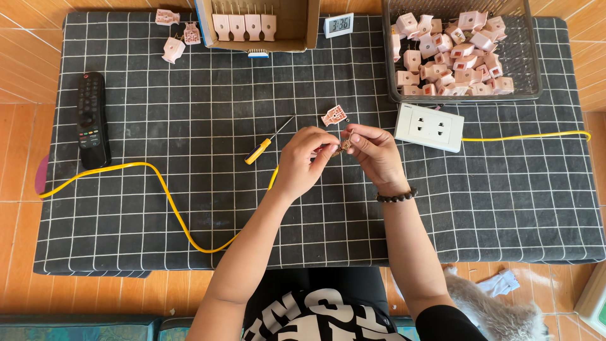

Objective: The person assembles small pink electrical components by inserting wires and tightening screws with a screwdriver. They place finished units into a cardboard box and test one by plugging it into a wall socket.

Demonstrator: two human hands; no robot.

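Both hands meet just above the middle of the bench, which is covered by a dark checked cloth. The left hand and the right hand each pinch the same small metal piece between fingertips, so both grips are clenched on it. It is too small to tell its long axis or which way it points. Holding it from both sides, raised off the cloth, seems meant to keep it steady and close under the eyes.

Taking that piece as the landmark: a pink plug half lies just beyond it, open side up. A yellow-handled screwdriver lies just to its left, tip slanting away from the person, within easy reach. A white socket box sits to its right, its yellow cable running off both ways. Farther off to the right, a wire basket holds many pink plugs; farther off and slightly left stands a cardboard box, and a black remote lies well to the left.
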